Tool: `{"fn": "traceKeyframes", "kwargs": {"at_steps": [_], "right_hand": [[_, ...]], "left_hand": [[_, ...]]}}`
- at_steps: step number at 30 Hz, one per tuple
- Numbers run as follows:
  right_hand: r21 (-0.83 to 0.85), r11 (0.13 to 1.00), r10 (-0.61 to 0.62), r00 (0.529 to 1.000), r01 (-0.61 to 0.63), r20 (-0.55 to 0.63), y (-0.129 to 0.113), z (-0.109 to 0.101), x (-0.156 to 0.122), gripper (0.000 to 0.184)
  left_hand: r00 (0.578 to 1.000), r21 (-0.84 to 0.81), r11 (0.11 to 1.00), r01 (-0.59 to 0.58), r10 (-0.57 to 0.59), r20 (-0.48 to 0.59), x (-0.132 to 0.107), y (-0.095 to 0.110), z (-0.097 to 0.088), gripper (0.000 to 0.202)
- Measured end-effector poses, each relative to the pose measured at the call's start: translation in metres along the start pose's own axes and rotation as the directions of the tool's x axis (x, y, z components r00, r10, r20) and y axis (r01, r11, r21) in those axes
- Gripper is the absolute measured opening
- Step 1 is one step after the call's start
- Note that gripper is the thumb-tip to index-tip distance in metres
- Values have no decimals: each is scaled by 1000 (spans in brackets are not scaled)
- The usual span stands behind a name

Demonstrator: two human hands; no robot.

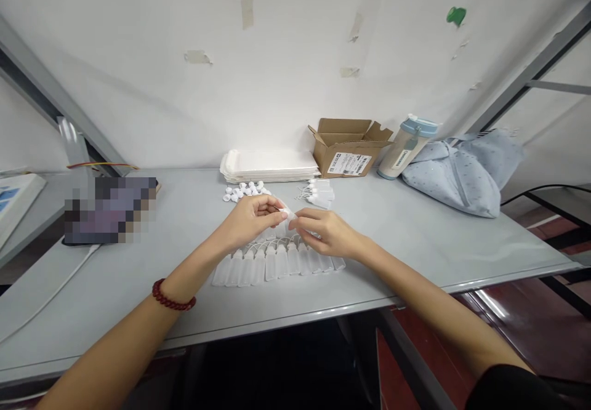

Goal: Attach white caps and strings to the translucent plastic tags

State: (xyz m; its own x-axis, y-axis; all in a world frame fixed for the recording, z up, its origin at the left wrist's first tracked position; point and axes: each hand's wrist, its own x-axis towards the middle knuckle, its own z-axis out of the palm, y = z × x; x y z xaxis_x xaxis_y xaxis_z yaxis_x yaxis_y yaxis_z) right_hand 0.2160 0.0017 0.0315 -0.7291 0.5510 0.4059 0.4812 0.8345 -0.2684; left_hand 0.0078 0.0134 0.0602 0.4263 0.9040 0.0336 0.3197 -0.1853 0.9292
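My left hand and my right hand meet above the middle of the grey table. Both pinch one small translucent plastic bottle between their fingertips. Just below the hands lies a row of several small clear squeeze bottles, side by side, nozzles pointing away from me. A cluster of small white caps lies beyond my left hand. A few more small bottles lie beyond my right hand. A dark red bead bracelet sits on my left wrist.
A stack of white trays stands against the back wall beside an open cardboard box. A blue-lidded tumbler and a light blue bag are at the right. A blurred-out flat object with a white cable lies at the left.
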Motion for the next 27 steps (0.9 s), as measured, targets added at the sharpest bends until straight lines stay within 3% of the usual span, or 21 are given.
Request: {"fn": "traceKeyframes", "kwargs": {"at_steps": [10, 15, 22, 27], "right_hand": [[40, 999, 4, 997, 0, -81, 2, -3, 0, 30], [208, 978, 45, 992, -20, -116, -1, -11, 1, 29], [516, 844, 178, 984, -143, -18, -6, -20, 2, 25], [656, 722, 217, 972, -220, 87, -7, -23, 2, 23]], "left_hand": [[1000, 39, 999, 22, -22, 5, -2, 0, -6, 23], [997, -26, 998, 52, -50, 59, -2, 2, -8, 24], [959, -155, 977, 146, -102, 263, -3, 2, -9, 21], [930, -191, 958, 212, -138, 341, -4, 2, -10, 23]]}}
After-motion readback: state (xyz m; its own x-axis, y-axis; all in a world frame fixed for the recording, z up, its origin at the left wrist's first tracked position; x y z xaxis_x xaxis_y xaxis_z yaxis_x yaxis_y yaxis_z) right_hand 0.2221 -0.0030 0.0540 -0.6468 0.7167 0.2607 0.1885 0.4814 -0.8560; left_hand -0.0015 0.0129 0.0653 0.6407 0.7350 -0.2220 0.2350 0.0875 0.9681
